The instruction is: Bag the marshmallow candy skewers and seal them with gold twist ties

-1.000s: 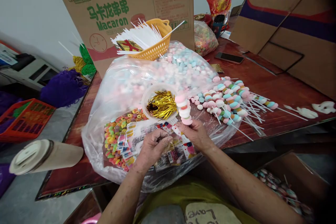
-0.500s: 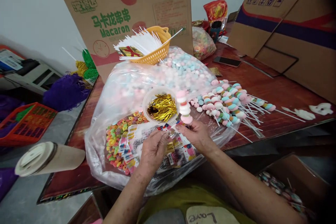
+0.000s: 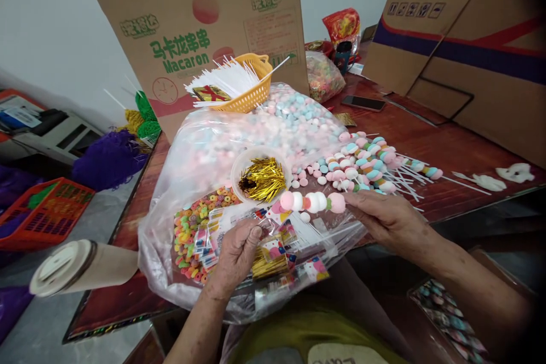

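A candy skewer [image 3: 316,202] with pink and white marshmallows and coloured rings lies nearly level, its right end in the closed fingers of my right hand [image 3: 381,215]. The stick is hidden in that hand. My left hand [image 3: 239,253] is closed, thumb against fingers, on the edge of a clear printed plastic bag [image 3: 273,247]. More printed bags [image 3: 219,219] lie under and beside it. Just beyond the hands sits a white tub [image 3: 237,168] holding gold twist ties [image 3: 267,179]. Ring-shaped cereal [image 3: 187,239] in several colours lies left of the bags.
Finished candy skewers [image 3: 371,162] are piled at the right. Loose marshmallows [image 3: 294,105] lie on a plastic sheet behind the tub. A yellow basket [image 3: 251,99] holds white sticks. A lidded cup [image 3: 106,261] stands at the left table edge; a phone [image 3: 363,103] lies at the back right.
My right hand has moved right and turned the skewer from upright to nearly level. My left hand has shifted slightly left and down, and the hands are farther apart. The view has tilted slightly.
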The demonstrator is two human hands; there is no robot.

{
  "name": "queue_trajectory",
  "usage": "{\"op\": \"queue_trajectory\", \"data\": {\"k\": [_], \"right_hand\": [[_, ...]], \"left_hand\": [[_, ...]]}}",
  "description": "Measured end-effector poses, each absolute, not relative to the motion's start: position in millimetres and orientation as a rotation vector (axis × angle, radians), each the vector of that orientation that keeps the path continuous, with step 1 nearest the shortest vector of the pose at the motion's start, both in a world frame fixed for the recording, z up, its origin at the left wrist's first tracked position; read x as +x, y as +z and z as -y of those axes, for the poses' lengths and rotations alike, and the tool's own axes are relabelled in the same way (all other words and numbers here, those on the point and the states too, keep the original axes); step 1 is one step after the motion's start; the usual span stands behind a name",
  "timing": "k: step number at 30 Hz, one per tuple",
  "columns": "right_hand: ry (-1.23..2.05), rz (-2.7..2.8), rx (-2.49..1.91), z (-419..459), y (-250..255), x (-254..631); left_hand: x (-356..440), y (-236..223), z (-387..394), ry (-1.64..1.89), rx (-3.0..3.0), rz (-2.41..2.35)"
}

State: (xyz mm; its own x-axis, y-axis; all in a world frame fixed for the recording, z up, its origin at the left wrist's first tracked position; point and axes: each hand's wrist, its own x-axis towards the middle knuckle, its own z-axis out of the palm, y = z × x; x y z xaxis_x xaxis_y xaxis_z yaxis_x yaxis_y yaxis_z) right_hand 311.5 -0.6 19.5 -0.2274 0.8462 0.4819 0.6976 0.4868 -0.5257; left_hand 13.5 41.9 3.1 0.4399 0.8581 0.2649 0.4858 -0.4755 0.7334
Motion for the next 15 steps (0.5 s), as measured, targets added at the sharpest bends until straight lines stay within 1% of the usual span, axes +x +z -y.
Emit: {"op": "queue_trajectory", "data": {"k": [3, 8, 11, 15], "right_hand": [[-0.013, 2.068, -1.301, 2, 13, 317], [-0.221, 2.239, -1.295, 8, 8, 321], [-0.257, 2.297, -1.363, 14, 8, 326], [-0.194, 2.292, -1.445, 15, 6, 336]], "left_hand": [[14, 5, -41, 0.853, 2.168, -1.034], [14, 0, -42, 0.844, 2.179, -1.037], [14, -4, -43, 0.802, 2.174, -1.058], [15, -5, -49, 0.698, 2.242, -0.971]]}}
